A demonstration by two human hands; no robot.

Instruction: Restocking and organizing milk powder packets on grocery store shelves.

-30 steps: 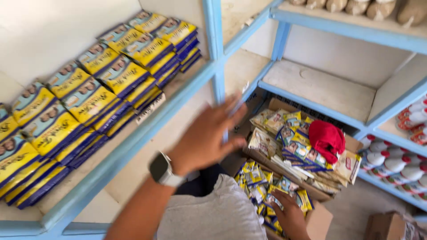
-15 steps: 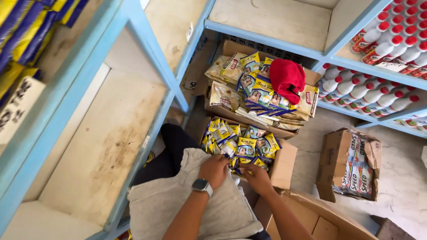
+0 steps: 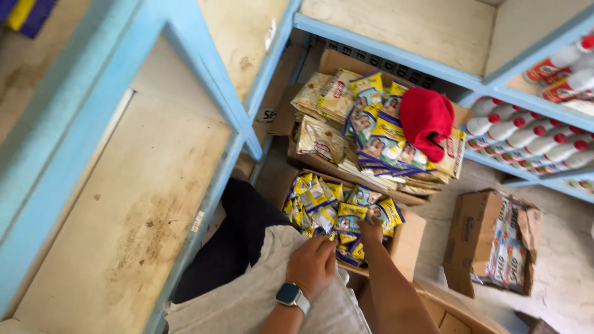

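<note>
Both hands sit deeper among the yellow-and-blue packets (image 3: 337, 213) in the open carton (image 3: 408, 238) than half a second ago. Left hand (image 3: 312, 266) fingers curl onto packets; right hand (image 3: 371, 230) pinches one. Loosely heaped, they could slide out.

The left hand (image 3: 312, 265), a watch (image 3: 292, 295) at its wrist, rests at the near edge of an open box (image 3: 408, 238) packed with yellow-and-blue packets (image 3: 337, 207). The right hand (image 3: 371, 230) reaches into the same box, its fingers on the packets; whether either hand grips one cannot be told. Just behind stands a second box (image 3: 337, 62) heaped with larger packets (image 3: 371, 133), and a red cap (image 3: 426, 119) lies on top of them. To the right, on the floor (image 3: 569, 260), a smaller box (image 3: 479, 232) lies open on its side. White bottles (image 3: 538, 143) with red caps fill the blue shelf (image 3: 526, 99) at right. A bare wooden shelf (image 3: 136, 204) runs along the left.
</note>
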